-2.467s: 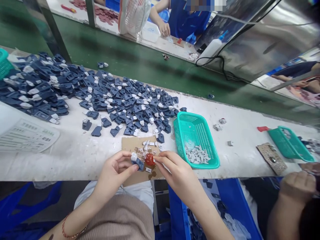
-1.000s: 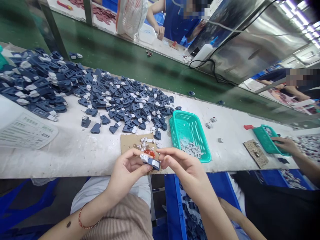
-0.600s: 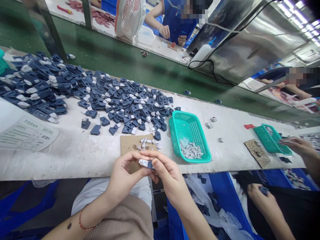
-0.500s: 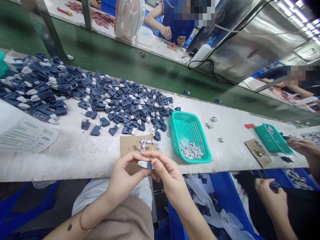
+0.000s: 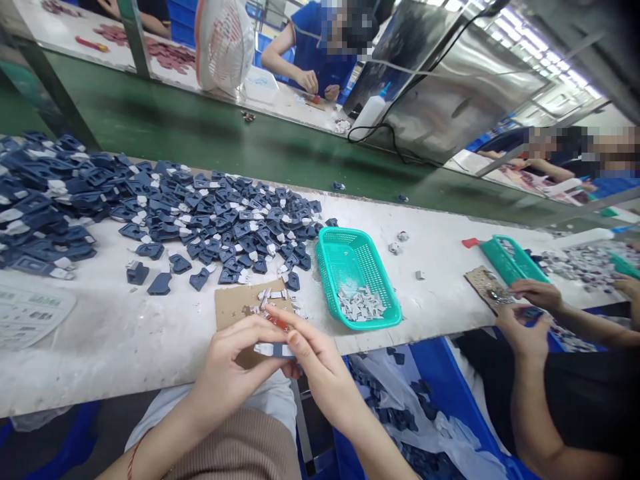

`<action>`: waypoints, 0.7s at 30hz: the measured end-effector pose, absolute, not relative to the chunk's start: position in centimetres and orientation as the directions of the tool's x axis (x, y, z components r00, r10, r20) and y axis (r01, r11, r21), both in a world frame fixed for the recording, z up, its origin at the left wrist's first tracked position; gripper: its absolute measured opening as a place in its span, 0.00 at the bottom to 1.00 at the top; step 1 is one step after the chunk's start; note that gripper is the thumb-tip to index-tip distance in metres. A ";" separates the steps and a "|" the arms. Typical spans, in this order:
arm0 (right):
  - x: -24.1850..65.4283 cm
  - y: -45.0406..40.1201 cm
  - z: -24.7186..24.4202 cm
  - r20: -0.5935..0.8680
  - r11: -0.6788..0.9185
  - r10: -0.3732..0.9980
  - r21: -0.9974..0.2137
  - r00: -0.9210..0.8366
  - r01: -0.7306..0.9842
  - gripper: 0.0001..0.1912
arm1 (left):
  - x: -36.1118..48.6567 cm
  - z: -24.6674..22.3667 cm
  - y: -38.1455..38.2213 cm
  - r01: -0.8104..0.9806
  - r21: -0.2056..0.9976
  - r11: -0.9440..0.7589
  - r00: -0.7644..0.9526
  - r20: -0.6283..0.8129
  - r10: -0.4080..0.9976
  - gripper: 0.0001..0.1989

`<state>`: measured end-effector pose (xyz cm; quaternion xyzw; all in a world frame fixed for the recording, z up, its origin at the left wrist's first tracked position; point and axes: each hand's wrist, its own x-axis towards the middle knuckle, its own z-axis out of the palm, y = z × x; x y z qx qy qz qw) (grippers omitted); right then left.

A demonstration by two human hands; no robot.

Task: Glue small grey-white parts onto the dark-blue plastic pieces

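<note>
Above the table's front edge, my left hand (image 5: 240, 357) and my right hand (image 5: 315, 367) meet around one small blue and white part (image 5: 274, 349). Fingers of both hands close on it, its white end pointing left. A reddish-orange bit (image 5: 278, 323) shows between my fingertips, partly hidden. Just beyond my hands lies a piece of brown cardboard (image 5: 227, 305) with small white pieces on it. To its right stands a green basket (image 5: 395, 313) holding small grey-white pieces (image 5: 361, 304). A large pile of blue and white parts (image 5: 210, 213) spreads over the left and middle.
On the right, a co-worker's hands (image 5: 523, 330) hold a dark blue part near another green basket (image 5: 517, 263) and cardboard (image 5: 483, 288). A blue bin (image 5: 445, 380) with plastic lies below the table edge. Across the green strip (image 5: 200, 137) sits another person (image 5: 310, 60).
The view has shifted, so the table items appear further left. The reddish-orange bit now shows at my fingers. The co-worker's two hands have come together at the cardboard.
</note>
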<state>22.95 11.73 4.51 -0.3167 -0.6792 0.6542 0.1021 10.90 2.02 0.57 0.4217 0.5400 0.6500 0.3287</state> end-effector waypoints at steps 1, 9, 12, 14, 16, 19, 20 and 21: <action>23.3 12.6 4.8 -0.257 0.002 0.576 -0.949 -0.776 0.316 0.22 | 10.8 0.7 2.2 0.021 0.979 -0.201 -0.427 0.191 0.884 0.07; 27.7 24.5 4.9 -0.024 0.541 0.789 -0.447 -0.614 0.713 0.15 | 7.7 1.5 3.9 -0.082 0.994 -0.071 -0.576 0.011 0.817 0.06; 28.3 26.9 3.6 -0.122 0.612 0.712 -0.375 -0.691 0.697 0.14 | 5.4 2.4 5.1 -0.047 0.998 -0.034 -0.600 -0.001 0.800 0.07; 28.3 27.4 3.0 -0.131 0.628 0.691 -0.378 -0.711 0.680 0.12 | 3.6 3.4 6.2 -0.001 1.000 0.004 -0.615 -0.004 0.789 0.09; 28.1 27.7 2.7 -0.117 0.630 0.691 -0.386 -0.713 0.674 0.12 | 1.6 4.6 7.9 0.074 0.995 0.069 -0.647 -0.005 0.762 0.11; 28.2 28.1 2.5 -0.093 0.628 0.697 -0.400 -0.712 0.667 0.13 | -1.9 6.1 11.6 0.250 0.948 0.199 -0.709 0.039 0.704 0.13; 28.3 28.2 2.3 -0.085 0.627 0.699 -0.405 -0.710 0.666 0.14 | -3.1 6.3 13.2 0.316 0.919 0.237 -0.710 0.063 0.702 0.14; 28.4 28.4 2.2 -0.078 0.625 0.701 -0.411 -0.709 0.663 0.14 | -4.3 6.4 14.8 0.377 0.887 0.269 -0.699 0.081 0.711 0.14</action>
